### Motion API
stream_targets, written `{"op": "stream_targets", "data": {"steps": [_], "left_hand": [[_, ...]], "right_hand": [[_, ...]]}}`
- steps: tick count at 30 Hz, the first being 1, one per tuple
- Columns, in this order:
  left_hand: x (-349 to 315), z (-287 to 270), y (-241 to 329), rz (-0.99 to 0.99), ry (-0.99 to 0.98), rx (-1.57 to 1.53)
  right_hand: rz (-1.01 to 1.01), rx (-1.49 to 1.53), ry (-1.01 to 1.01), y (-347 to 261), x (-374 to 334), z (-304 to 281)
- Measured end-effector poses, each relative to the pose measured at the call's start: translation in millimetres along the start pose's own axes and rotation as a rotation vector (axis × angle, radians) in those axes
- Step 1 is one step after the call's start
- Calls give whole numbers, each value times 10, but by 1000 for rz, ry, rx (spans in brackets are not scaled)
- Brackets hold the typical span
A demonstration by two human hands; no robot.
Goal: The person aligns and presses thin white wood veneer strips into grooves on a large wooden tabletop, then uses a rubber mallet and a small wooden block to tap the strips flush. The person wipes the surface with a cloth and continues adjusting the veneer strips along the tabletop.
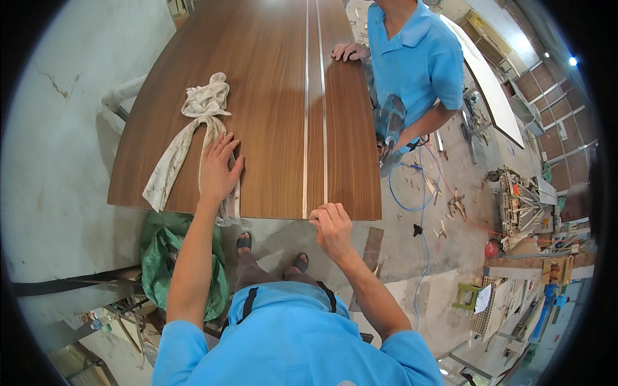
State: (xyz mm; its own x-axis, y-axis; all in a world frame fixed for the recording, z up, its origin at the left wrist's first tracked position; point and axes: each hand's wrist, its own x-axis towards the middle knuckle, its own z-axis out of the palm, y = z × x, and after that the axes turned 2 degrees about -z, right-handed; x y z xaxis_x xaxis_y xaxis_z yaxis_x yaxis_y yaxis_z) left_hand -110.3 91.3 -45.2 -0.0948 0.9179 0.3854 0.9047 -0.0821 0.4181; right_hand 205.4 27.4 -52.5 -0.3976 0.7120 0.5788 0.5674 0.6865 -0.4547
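A brown wood-grain panel [270, 154] lies in front of me, with two pale metallic strips [305, 128] running lengthwise along its right part. My left hand [220, 166] lies with spread fingers on the panel's near left part, over a crumpled white patterned cloth [168, 168]. One end of this cloth hangs over the near edge. My right hand [333, 225] is at the near edge, by the ends of the strips. Its fingers are curled and pinched together; what sits between them, if anything, is hidden.
Across the panel's right edge stands a co-worker in a blue shirt [418, 51], one hand on the panel, the other by a greyish power tool [391, 122]. A green sack [183, 257] stands below left. Blue hose [421, 257] and scraps lie on the floor at right, near a green stool [467, 296].
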Motion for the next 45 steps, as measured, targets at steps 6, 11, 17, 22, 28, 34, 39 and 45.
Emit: {"op": "stream_targets", "data": {"steps": [6, 11, 17, 22, 28, 34, 39, 45], "left_hand": [[-6, 9, 0, 17, 10, 14], [6, 17, -34, 19, 12, 5], [-81, -24, 340, 163, -66, -17], [-282, 434, 1284, 423, -341, -22], [108, 795, 1417, 426, -341, 97], [611, 1001, 1381, 354, -345, 134], [1018, 1182, 1263, 322, -368, 174], [1674, 1417, 1072, 304, -372, 213]], "right_hand": [[78, 39, 79, 25, -27, 63], [106, 62, 130, -33, 8, 71], [154, -110, 156, 42, 3, -350], [488, -407, 157, 547, -3, -547], [645, -220, 83, 740, -94, -388], [655, -253, 99, 673, -62, -412], [713, -189, 90, 675, -34, -430], [788, -143, 33, 625, 18, -504]]}}
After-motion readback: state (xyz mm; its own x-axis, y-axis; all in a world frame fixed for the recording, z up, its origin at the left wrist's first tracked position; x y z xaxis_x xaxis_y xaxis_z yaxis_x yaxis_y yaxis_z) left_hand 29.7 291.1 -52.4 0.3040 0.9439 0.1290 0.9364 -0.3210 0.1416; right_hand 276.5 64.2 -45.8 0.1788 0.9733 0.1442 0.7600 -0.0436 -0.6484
